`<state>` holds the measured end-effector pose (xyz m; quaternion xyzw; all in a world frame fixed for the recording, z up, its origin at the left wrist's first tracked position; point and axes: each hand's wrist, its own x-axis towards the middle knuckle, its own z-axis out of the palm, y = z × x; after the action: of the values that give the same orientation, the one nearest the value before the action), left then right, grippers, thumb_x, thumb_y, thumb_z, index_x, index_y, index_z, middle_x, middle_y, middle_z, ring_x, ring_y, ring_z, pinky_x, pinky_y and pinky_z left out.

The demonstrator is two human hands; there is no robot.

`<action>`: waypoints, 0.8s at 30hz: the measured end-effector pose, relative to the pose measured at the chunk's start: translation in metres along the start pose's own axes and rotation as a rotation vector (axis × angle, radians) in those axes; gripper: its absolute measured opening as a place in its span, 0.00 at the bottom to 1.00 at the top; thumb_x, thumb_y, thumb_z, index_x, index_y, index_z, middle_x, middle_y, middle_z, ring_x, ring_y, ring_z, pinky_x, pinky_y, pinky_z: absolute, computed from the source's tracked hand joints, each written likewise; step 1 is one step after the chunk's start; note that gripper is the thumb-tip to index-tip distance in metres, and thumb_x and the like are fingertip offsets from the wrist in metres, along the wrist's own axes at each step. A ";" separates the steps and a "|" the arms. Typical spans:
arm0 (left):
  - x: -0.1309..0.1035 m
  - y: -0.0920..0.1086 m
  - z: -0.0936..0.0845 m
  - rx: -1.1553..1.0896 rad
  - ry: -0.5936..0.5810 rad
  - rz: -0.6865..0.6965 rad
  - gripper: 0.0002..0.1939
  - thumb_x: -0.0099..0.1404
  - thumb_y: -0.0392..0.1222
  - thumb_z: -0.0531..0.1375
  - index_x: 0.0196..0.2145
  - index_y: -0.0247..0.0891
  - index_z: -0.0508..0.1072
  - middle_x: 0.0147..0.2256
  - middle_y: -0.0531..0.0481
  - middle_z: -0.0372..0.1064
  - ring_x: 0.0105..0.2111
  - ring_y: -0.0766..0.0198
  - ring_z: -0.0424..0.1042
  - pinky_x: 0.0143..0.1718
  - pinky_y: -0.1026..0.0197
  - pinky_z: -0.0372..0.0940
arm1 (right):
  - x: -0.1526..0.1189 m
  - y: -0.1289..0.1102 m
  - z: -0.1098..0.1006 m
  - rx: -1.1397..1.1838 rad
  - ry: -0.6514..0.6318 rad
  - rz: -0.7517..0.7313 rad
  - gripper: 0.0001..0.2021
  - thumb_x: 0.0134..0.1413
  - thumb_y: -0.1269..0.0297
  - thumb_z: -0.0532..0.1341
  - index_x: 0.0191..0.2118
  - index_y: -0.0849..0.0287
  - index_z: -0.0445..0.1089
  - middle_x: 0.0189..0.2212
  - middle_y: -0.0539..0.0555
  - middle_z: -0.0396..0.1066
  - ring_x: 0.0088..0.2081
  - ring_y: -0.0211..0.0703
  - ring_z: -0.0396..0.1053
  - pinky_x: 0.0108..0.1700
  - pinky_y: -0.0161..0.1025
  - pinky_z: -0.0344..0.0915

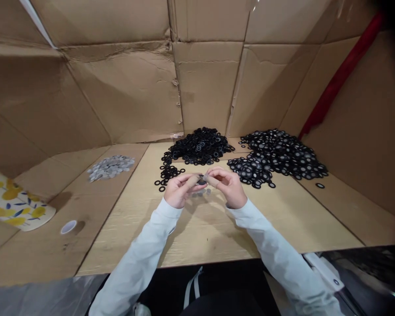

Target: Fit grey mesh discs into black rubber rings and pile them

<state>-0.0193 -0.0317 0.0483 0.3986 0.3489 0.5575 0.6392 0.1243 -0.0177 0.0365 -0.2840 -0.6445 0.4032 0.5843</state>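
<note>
Near the middle of the table both hands meet. My left hand (179,189) pinches a black ring (201,180) between thumb and fingers. My right hand (229,188) holds a small clear disc (206,177) against that ring. A few loose discs (200,193) lie on the board just below the fingers. Behind the hands rises a pile of plain black rings (202,147). To the right spreads a larger pile of black rings with pale centres (279,153). A heap of translucent discs (112,167) sits at the left.
Cardboard walls (210,79) surround the table (134,237) at the back and sides. A container with a yellow flower pattern (19,204) and a small white round item (69,227) are at the left. A red strip (339,83) hangs along the right wall.
</note>
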 end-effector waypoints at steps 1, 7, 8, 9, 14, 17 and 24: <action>-0.002 0.001 0.001 0.001 -0.003 -0.001 0.14 0.39 0.39 0.65 0.27 0.30 0.72 0.29 0.44 0.71 0.33 0.52 0.70 0.40 0.52 0.63 | -0.001 -0.002 0.000 -0.004 0.001 -0.009 0.06 0.40 0.61 0.60 0.24 0.59 0.66 0.30 0.52 0.64 0.34 0.38 0.63 0.36 0.37 0.62; -0.009 0.006 0.006 -0.003 -0.011 -0.025 0.14 0.39 0.38 0.65 0.26 0.31 0.73 0.28 0.45 0.71 0.31 0.53 0.70 0.39 0.52 0.63 | -0.005 -0.014 0.000 -0.036 -0.015 -0.041 0.04 0.42 0.64 0.59 0.24 0.58 0.66 0.29 0.52 0.63 0.35 0.38 0.63 0.37 0.38 0.62; -0.009 0.006 0.007 -0.011 -0.012 -0.023 0.14 0.38 0.38 0.65 0.26 0.31 0.73 0.28 0.45 0.71 0.31 0.53 0.70 0.39 0.52 0.64 | -0.006 -0.016 0.000 -0.038 -0.013 -0.044 0.04 0.42 0.64 0.59 0.24 0.58 0.66 0.29 0.52 0.63 0.35 0.38 0.63 0.37 0.38 0.61; -0.010 0.007 0.007 -0.016 -0.012 -0.021 0.14 0.37 0.39 0.65 0.25 0.31 0.73 0.27 0.45 0.71 0.31 0.53 0.70 0.39 0.52 0.64 | -0.006 -0.016 0.000 -0.040 -0.012 -0.047 0.03 0.42 0.64 0.59 0.24 0.58 0.66 0.29 0.52 0.63 0.35 0.38 0.63 0.37 0.37 0.61; -0.011 0.007 0.009 0.002 0.001 -0.018 0.15 0.37 0.39 0.65 0.26 0.31 0.73 0.28 0.45 0.71 0.32 0.53 0.70 0.39 0.52 0.63 | -0.006 -0.017 0.001 -0.049 -0.006 -0.045 0.04 0.42 0.64 0.59 0.24 0.58 0.66 0.29 0.52 0.63 0.34 0.39 0.63 0.36 0.38 0.62; -0.012 0.008 0.009 -0.016 -0.030 -0.013 0.15 0.37 0.39 0.65 0.26 0.31 0.73 0.29 0.45 0.71 0.31 0.53 0.70 0.39 0.51 0.63 | -0.006 -0.017 0.001 -0.039 -0.006 -0.039 0.04 0.42 0.64 0.59 0.24 0.58 0.66 0.29 0.52 0.63 0.34 0.39 0.62 0.36 0.38 0.62; -0.013 0.009 0.008 -0.042 -0.075 -0.017 0.15 0.38 0.37 0.65 0.27 0.31 0.73 0.29 0.44 0.72 0.30 0.54 0.70 0.40 0.52 0.62 | -0.007 -0.017 0.002 -0.052 0.001 -0.036 0.04 0.42 0.64 0.58 0.24 0.59 0.66 0.29 0.53 0.63 0.34 0.38 0.63 0.36 0.37 0.62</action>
<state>-0.0182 -0.0453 0.0594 0.4027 0.3161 0.5438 0.6650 0.1255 -0.0320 0.0472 -0.2877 -0.6597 0.3754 0.5841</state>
